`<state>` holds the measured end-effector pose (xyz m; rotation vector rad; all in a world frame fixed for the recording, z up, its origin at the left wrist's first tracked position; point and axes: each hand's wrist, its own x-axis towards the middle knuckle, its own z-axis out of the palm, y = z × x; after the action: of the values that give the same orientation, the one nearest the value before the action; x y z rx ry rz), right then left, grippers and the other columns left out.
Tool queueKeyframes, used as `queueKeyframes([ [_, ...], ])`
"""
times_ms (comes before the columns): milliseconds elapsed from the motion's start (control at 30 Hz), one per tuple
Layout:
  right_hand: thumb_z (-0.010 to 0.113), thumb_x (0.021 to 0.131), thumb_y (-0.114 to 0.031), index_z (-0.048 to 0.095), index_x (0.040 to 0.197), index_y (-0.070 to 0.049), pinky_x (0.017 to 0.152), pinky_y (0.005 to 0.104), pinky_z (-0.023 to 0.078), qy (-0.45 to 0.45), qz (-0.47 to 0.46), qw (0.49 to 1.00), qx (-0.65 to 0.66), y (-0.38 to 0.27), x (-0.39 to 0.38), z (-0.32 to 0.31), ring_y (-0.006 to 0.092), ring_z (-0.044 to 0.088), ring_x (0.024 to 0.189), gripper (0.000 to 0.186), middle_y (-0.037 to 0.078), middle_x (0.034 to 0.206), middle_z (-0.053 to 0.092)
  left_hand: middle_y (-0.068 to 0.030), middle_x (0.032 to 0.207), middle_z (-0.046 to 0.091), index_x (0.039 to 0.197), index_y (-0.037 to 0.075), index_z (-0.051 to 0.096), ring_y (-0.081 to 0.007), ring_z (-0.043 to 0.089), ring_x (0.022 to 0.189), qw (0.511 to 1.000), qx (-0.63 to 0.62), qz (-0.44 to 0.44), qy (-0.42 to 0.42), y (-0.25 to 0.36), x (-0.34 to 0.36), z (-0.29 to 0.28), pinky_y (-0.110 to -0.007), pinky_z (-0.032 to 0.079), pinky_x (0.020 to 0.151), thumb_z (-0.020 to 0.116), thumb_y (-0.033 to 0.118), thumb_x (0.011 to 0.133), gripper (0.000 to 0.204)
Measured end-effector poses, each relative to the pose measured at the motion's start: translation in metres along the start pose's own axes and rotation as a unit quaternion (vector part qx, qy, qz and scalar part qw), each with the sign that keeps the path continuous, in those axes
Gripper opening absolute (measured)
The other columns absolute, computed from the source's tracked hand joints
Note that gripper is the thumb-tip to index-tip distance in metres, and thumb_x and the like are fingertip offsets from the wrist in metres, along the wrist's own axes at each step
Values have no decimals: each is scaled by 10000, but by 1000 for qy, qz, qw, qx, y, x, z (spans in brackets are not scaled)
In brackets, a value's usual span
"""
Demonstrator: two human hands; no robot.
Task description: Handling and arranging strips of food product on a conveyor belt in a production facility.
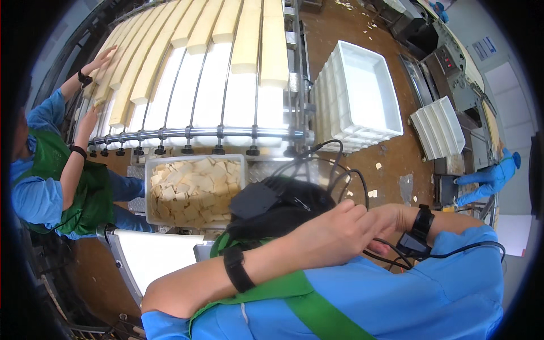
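Observation:
My left hand (pixel 338 231) is closed in front of my body, its fingers curled against my right hand (pixel 387 222). What it grips, if anything, is hidden. My right hand is partly covered by the left, and most of its fingers do not show. A black strap with a small box (pixel 413 243) circles my right wrist, and a black cable (pixel 462 249) runs from it below my hands. Another black band (pixel 238 270) wraps my left forearm. Beside my left forearm is a dark bag-like bundle (pixel 289 207) with cables.
Long pale-yellow bars (pixel 195 25) lie on a machine bed with metal rods (pixel 192 132). A co-worker's hands (pixel 93 116) touch the bars at left. A tub (pixel 150 195) holds thin cut pieces. White stacked crates (pixel 371 85) stand right; another person (pixel 487 173) is far right.

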<state>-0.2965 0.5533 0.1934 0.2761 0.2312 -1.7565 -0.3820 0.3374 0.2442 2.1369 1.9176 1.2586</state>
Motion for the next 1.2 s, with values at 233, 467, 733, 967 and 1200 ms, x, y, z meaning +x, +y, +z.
queueKeyframes([
  [233, 684, 782, -84, 453, 1098, 87, 507, 334, 507, -5, 8, 1000, 6, -5, 3, 22, 237, 596, 613, 427, 128, 659, 546, -51, 779, 475, 1000, -37, 569, -178, 495, 741, 998, -45, 17, 34, -2, -11, 2, -284, 397, 666, 544, 86, 745, 285],
  [467, 692, 760, -34, 470, 1052, 86, 518, 352, 509, 28, 19, 998, -45, -1, -1, 9, 246, 592, 600, 386, 135, 647, 538, -44, 737, 473, 1018, -34, 579, -171, 511, 680, 997, -12, 43, 67, 4, -14, 2, -266, 424, 622, 555, 71, 731, 307],
  [733, 609, 822, -45, 448, 1027, 65, 426, 323, 452, -16, 4, 1000, -3, 6, 11, 20, 222, 551, 524, 282, 125, 613, 499, -52, 740, 515, 1032, -13, 594, -175, 567, 667, 996, -42, 57, 57, 7, -17, 1, -274, 482, 572, 575, 55, 737, 304],
  [967, 556, 872, -122, 434, 1063, 30, 336, 262, 396, 32, 4, 999, 5, 6, 18, 14, 166, 488, 403, 273, 75, 579, 479, -67, 777, 542, 1012, -26, 594, -172, 571, 677, 987, -131, -14, 95, 7, -24, 1, -267, 488, 586, 573, 60, 747, 280],
  [1200, 533, 898, -212, 544, 898, -14, 289, 203, 349, 146, -39, 984, -98, 24, 31, 11, 86, 471, 381, 198, 22, 560, 490, -55, 725, 489, 768, 4, 567, -201, 542, 726, 990, 12, 103, 92, 14, -13, -1, -285, 475, 676, 575, 140, 814, 144],
])
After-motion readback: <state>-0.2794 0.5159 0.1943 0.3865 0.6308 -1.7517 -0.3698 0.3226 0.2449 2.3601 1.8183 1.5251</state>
